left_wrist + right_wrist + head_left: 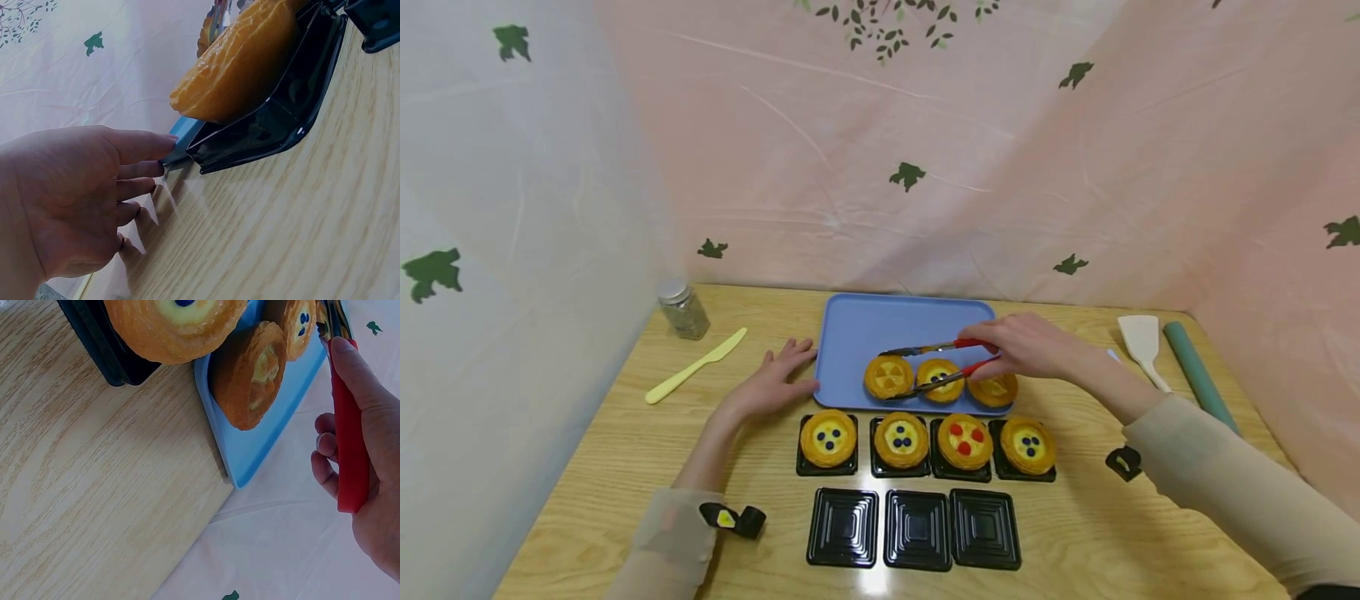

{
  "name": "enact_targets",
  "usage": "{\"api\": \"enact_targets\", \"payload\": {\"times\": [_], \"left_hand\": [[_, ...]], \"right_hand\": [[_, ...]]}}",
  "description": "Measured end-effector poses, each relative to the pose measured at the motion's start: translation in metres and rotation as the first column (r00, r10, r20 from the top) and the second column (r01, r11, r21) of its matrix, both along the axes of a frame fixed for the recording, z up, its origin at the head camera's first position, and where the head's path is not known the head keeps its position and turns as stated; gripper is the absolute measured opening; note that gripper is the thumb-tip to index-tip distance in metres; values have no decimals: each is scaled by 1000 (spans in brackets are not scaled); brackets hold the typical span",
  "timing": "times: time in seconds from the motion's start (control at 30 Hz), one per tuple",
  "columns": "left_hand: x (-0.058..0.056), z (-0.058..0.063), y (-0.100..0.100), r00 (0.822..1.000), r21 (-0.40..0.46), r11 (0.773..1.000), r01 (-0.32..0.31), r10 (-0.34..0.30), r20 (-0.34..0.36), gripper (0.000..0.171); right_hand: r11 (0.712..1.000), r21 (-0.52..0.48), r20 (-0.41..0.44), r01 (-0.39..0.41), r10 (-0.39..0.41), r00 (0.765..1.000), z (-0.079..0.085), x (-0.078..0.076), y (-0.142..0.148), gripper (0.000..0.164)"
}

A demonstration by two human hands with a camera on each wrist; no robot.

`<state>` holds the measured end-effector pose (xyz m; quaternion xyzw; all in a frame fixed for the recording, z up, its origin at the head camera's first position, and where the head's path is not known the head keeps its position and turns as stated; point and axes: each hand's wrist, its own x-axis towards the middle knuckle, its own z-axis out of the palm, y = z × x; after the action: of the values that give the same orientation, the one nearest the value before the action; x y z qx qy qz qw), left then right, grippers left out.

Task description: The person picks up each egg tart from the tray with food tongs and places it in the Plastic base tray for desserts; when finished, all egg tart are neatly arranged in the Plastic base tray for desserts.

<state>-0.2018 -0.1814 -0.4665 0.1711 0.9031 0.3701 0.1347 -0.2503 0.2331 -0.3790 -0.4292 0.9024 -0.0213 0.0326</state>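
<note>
My right hand (1026, 346) grips red-handled tongs (351, 437), their two arms spread apart over the blue tray (902, 321). The dark tips lie on either side of a tart with a yellow segmented top (888, 377), at the left of a row of three. A blueberry tart (942, 392) sits beneath the tong arms, and another tart (247, 378) stands at the tray's right end. My left hand (772, 379) rests at the tray's left edge, its fingers extended and fingertips right at the rim; in the left wrist view the palm (69, 200) shows.
In front of the tray, black square holders carry blueberry tarts (828, 438) and one red-berry tart (965, 442). Three black holders (917, 529) lie nearer. A jar (683, 310) and yellow knife (696, 367) are left; a white spatula (1141, 342) and green roll (1198, 375) are right.
</note>
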Motion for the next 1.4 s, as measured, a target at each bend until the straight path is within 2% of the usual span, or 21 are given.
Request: {"api": "enact_targets", "payload": {"times": [1.4], "left_hand": [[1,1,1,1000,4,1000,2,-2,3,65]], "right_hand": [[1000,-18,-18,-18,18,1000,2,0,0,56]]}}
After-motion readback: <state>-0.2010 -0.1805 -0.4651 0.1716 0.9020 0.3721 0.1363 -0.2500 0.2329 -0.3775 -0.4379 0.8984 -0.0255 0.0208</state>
